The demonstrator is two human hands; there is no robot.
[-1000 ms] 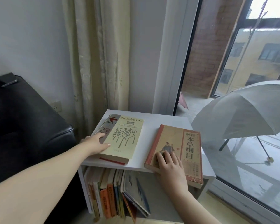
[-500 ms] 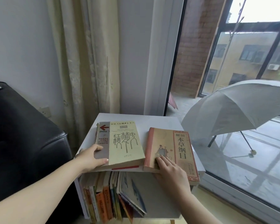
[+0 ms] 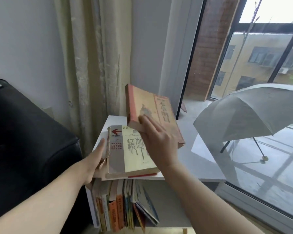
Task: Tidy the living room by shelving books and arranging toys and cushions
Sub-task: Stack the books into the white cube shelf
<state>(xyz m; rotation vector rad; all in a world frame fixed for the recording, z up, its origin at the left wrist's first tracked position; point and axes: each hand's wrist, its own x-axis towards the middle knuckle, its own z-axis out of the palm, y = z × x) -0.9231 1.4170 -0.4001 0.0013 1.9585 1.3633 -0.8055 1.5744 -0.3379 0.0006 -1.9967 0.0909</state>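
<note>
Lifted off the white shelf top (image 3: 201, 159) since a moment ago, the brown book (image 3: 150, 105) now hangs tilted in the air, red spine to the left, and the yellow book (image 3: 134, 154) has slid nearer the front edge.

Well out beyond the left fingertips sits the black sofa (image 3: 24, 141); far to the right of the right fingertips, outside the glass, stands an open grey umbrella (image 3: 252, 112). Below both wrists, the shelf's lower compartment holds a row of books (image 3: 118, 208), upright at the left and leaning at the right.

The right hand (image 3: 159, 142) clamps the brown book at its near corner, fingers spread across the cover; the thumb is hidden, presumably underneath. The left hand (image 3: 93, 159) lies with fingers straight and together against the left edge of the yellow book and the loose pages under it; its thumb cannot be seen.

The step looks like stacking the two books before shelving them. To do it well, the brown book should come down flat with its spine over the spine at the left fingers, while that hand braces the pile so nothing slips off the front.
</note>
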